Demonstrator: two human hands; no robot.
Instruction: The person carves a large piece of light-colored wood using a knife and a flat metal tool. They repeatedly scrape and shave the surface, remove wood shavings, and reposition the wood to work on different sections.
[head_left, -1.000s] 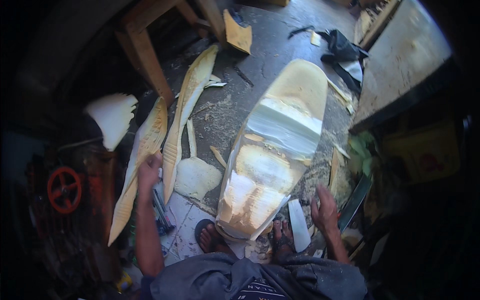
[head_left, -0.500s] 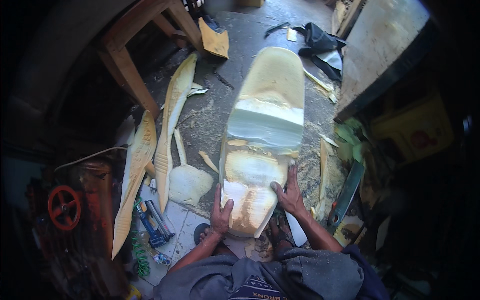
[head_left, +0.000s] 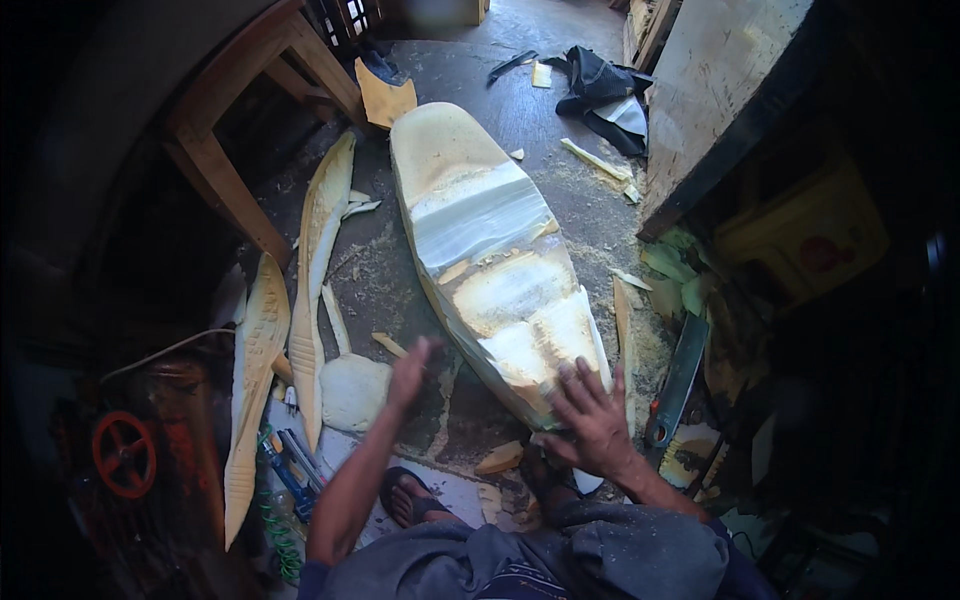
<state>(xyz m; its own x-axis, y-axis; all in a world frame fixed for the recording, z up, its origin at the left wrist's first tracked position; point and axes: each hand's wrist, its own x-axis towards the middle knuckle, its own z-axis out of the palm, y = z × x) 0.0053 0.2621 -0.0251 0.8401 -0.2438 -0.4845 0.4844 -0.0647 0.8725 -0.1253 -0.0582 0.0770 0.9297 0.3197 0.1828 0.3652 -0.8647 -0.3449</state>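
A long foam motorcycle seat pad (head_left: 510, 285), pale cream with a whiter band across it, lies slanted on the floor in front of me. Its far end points up and to the left. My right hand (head_left: 592, 415) rests on the near end with the fingers spread. Off the pad's left side, my left hand (head_left: 408, 375) hangs in the air without touching it. That hand is smeared by motion and its fingers do not show clearly.
Long foam offcuts (head_left: 318, 270) and a rounded foam piece (head_left: 356, 392) lie at left, near a wooden stool (head_left: 235, 110). A blue power tool (head_left: 290, 480) is lower left. A handsaw (head_left: 680, 380) lies at right. Black cloth (head_left: 600, 85) is farther off, beside a leaning board (head_left: 735, 85).
The seat pad has turned, its far end swinging left and its near end right. My left hand has let go and moved left and up. The right hand now lies flat on top.
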